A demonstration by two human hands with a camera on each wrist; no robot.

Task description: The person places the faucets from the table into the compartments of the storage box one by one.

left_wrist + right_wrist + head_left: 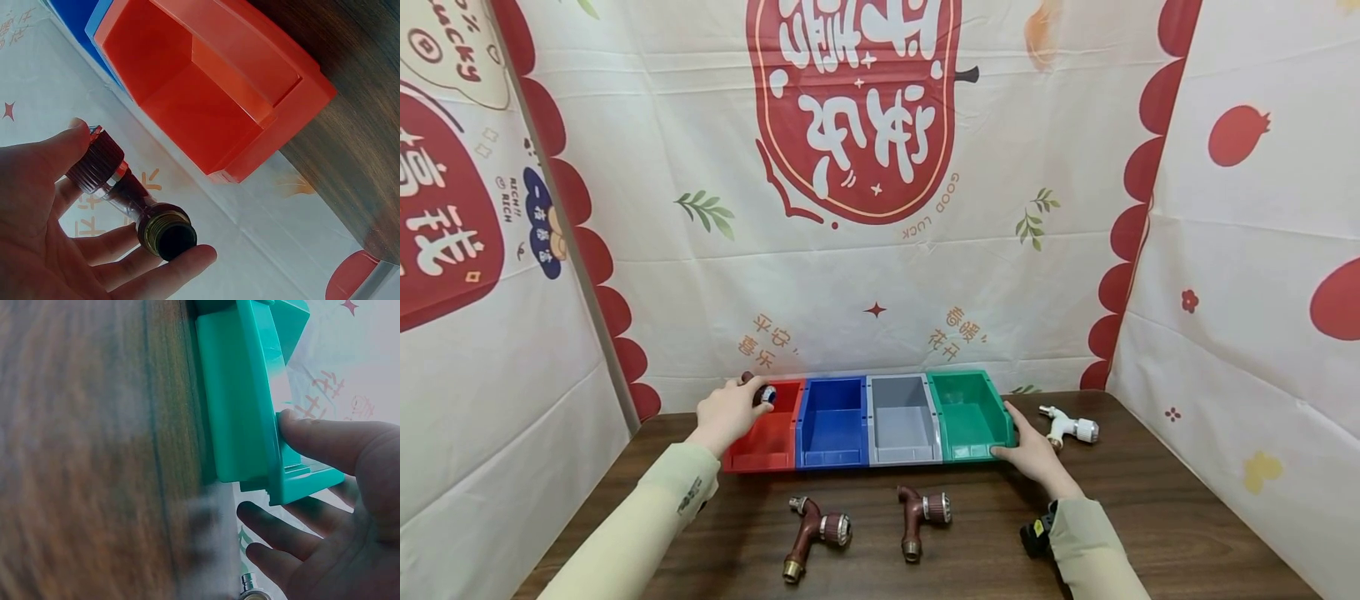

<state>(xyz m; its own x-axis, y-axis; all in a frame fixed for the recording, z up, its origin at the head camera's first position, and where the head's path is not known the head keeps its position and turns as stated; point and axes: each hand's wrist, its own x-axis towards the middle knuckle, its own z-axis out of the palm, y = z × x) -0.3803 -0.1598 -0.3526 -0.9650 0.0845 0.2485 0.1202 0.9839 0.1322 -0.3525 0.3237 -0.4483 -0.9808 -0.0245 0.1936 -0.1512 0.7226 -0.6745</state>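
Observation:
My left hand (730, 414) holds a dark red tap (130, 187) above the red bin (762, 458). In the left wrist view, the thumb presses its ribbed knob while the other fingers curl behind the body, its threaded brass end facing the camera. At the other end of the row, my right hand (1032, 450) grips the outer front corner of the green bin (973, 457). Its thumb lies on the bin's rim in the right wrist view, with a finger partly hidden behind the wall. Between these stand a blue bin (833, 458) and a grey bin (906, 455), joined side by side.
Two more dark red taps, a left one (808, 533) and a right one (913, 521), lie on the wooden table (970, 567) in front of the bins. A white tap (1063, 427) lies right of my right hand. Printed cloth (850, 275) hangs behind the bins.

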